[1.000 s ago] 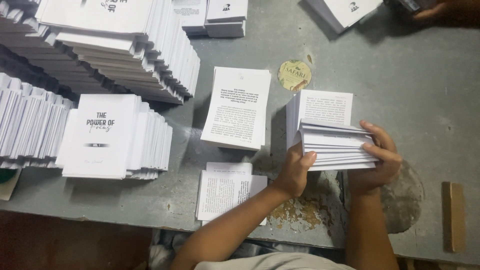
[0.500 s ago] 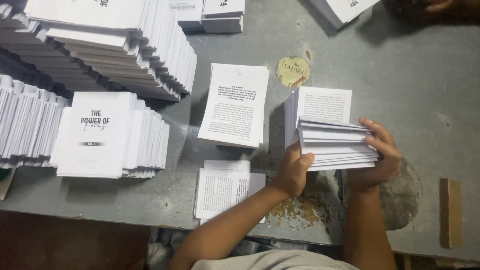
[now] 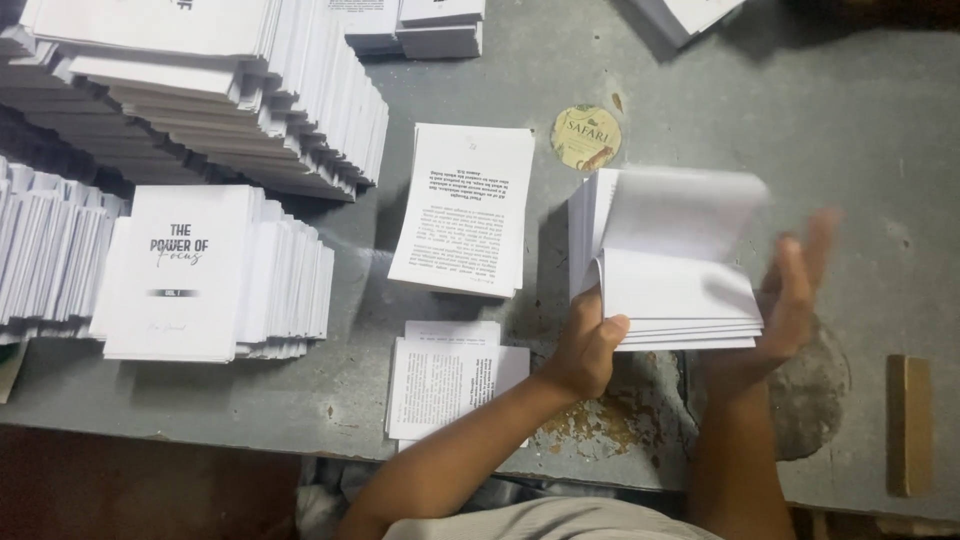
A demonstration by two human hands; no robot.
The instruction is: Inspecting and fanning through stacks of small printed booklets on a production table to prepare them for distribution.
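Observation:
My left hand (image 3: 588, 345) grips the lower left corner of a thick bundle of white pages (image 3: 665, 265), held up over the grey table (image 3: 820, 130). The bundle's top sheets are fanned apart and blurred. My right hand (image 3: 790, 290) is at the bundle's right edge with the fingers spread and blurred, touching or just off the page edges. A stack of printed sheets (image 3: 465, 210) lies left of the bundle, and a smaller printed stack (image 3: 445, 380) rests at the table's front edge beside my left forearm.
Tall piles of white booklets (image 3: 200, 90) fill the left side, with a titled stack (image 3: 190, 270) in front. A round sticker (image 3: 586, 137) lies behind the bundle. More stacks (image 3: 420, 25) sit at the back. A wooden block (image 3: 908, 425) is at the right.
My right hand has let go of the bundle's right edge and opened. The top pages have sprung up and fanned apart. My left hand keeps its grip.

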